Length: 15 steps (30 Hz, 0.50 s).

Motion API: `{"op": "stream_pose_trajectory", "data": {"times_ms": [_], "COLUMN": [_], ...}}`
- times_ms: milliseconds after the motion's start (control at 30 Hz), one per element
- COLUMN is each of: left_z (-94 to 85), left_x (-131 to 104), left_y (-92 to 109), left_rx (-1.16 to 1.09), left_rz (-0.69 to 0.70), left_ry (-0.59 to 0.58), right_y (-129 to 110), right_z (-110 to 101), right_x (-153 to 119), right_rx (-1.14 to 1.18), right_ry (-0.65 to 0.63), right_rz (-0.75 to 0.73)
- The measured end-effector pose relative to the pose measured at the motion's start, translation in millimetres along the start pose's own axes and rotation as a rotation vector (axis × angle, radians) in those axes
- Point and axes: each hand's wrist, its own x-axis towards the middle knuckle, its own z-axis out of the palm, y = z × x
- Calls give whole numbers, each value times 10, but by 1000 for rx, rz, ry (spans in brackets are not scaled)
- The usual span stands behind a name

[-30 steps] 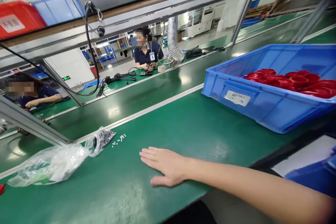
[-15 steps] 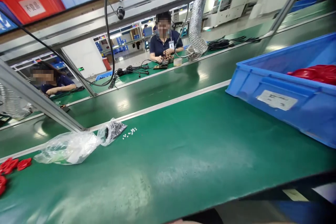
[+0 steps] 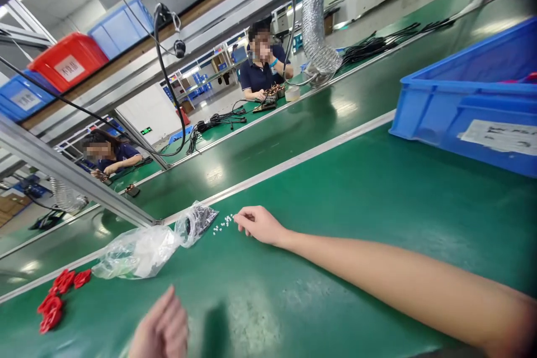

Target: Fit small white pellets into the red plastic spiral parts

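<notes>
My right hand [image 3: 260, 225] reaches across the green work surface from the right. Its thumb and forefinger come together at the edge of a scatter of tiny white pieces [image 3: 222, 225]; whether a piece is between the fingertips is too small to tell. Just left of these pieces lies a clear plastic bag with dark contents [image 3: 201, 222], next to a larger crumpled clear bag [image 3: 138, 254]. At the bottom of the view, my left hand [image 3: 161, 327] is raised over the surface, its fingers bent and smeared by motion. Red plastic parts [image 3: 52, 306] lie farther left.
A large blue bin [image 3: 465, 117] with red contents stands at the right. A slanted metal post [image 3: 96, 184] rises at the left, and a black cable [image 3: 168, 89] hangs from the shelf rail. Across the line sit two co-workers, with black cables [image 3: 386, 42] nearby.
Both my hands have come into view, the right one at the white pieces. The camera view has shifted. One co-worker across the line has raised a hand to the face.
</notes>
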Motion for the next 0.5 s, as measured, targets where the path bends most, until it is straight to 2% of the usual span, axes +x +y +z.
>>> {"op": "stream_pose_trajectory", "data": {"times_ms": [100,167,200,267,333,500], "left_z": [-40,-14,6,40,40,-92], "left_x": [587,1012,1207,1525,1740,1930], "left_y": [678,987,1073,1119,1056,898], "left_rx": [39,85,113,179,252,373], "left_rz": [392,477,508,548,584,652], "left_ry": [251,319,352,406,453,475], "right_y": [-9,-42,-59,-87,-105,-91], "right_z": [-16,-48,-67,-103,-129,-133], "right_x": [-124,-214,-245,-271,-253,-178], "right_rx": [2,-7,-13,-27,-48,-139], "right_ry": [-24,-24,-16,4,18,4], "right_rz": [0,-10,-17,-29,-40,-56]}}
